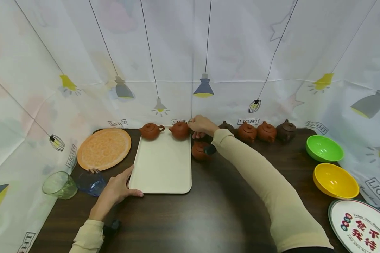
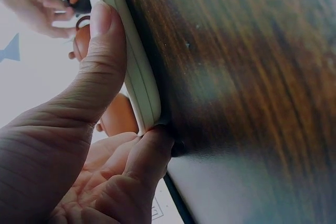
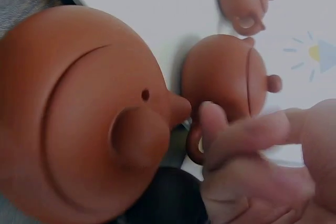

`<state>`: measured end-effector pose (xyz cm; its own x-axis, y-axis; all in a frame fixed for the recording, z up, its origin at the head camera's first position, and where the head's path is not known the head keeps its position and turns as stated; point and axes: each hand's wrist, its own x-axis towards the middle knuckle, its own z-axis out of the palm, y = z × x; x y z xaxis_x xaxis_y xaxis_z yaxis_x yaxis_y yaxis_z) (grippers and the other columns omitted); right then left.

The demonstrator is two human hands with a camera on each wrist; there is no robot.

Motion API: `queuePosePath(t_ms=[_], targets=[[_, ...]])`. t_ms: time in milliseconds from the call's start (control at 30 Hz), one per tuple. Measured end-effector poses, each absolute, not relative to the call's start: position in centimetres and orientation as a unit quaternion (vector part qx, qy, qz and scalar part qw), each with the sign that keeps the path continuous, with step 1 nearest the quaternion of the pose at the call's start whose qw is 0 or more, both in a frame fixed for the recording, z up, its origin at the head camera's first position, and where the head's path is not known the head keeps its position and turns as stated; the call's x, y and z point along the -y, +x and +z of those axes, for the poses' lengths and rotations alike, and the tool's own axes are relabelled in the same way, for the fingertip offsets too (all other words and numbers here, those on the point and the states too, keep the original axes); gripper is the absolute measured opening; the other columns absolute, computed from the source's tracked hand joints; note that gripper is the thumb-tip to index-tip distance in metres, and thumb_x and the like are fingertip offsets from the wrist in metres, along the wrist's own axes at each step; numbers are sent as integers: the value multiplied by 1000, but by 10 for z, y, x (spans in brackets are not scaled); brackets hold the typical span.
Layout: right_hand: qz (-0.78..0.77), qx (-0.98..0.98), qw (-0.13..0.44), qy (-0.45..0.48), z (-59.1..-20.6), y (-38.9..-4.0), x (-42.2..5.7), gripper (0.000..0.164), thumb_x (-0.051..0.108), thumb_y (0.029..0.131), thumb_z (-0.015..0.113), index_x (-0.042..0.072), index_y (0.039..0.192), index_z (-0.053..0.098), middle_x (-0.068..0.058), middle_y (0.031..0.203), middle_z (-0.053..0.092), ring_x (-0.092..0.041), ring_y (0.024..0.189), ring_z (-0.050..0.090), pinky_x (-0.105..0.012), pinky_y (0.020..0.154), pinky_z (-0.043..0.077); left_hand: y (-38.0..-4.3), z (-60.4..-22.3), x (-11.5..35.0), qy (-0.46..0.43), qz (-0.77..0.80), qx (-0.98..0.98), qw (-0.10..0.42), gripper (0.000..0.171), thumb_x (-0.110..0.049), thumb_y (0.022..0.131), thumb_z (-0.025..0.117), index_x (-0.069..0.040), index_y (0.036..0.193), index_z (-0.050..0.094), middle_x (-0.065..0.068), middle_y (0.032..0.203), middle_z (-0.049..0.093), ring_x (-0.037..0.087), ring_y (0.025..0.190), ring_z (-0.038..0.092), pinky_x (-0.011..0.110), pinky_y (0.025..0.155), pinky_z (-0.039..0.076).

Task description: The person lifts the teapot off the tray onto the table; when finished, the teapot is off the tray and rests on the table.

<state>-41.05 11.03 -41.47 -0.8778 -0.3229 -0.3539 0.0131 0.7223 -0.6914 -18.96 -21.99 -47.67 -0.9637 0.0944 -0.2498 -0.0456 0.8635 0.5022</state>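
My left hand [image 1: 115, 189] grips the near left corner of a cream tray [image 1: 161, 165], thumb along the near edge and fingers at the left side. Two reddish-brown clay teapots stand at the tray's far end: a left teapot [image 1: 150, 131] and a right teapot [image 1: 179, 130]. Beside the right teapot's handle is my right hand [image 1: 205, 125]; its fingers are bent and apart, and the handle shows next to them in the right wrist view. Another clay teapot [image 3: 84, 119] stands off the tray on its right, close under my right wrist.
Along the back wall stand a dark teapot [image 1: 286, 130] and several others. An orange round mat [image 1: 104, 148], a green glass [image 1: 60, 185] and a blue glass [image 1: 92, 182] lie left. At right are a green bowl [image 1: 324, 148], a yellow bowl [image 1: 335, 180] and a white plate [image 1: 364, 225].
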Motion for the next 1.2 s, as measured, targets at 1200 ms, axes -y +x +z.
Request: queuePosePath(t_ms=[1200], targets=[[-420,-864,246,-131,-381,-356,-184,37,31,116,47,0,108,65,-5,74,65,-9,52,52,-25,50,42,-188,-478,218,17,252,-959,131,126,-51,76,95,-2,170,26,34,163,44,60,140,51,67,106,52]])
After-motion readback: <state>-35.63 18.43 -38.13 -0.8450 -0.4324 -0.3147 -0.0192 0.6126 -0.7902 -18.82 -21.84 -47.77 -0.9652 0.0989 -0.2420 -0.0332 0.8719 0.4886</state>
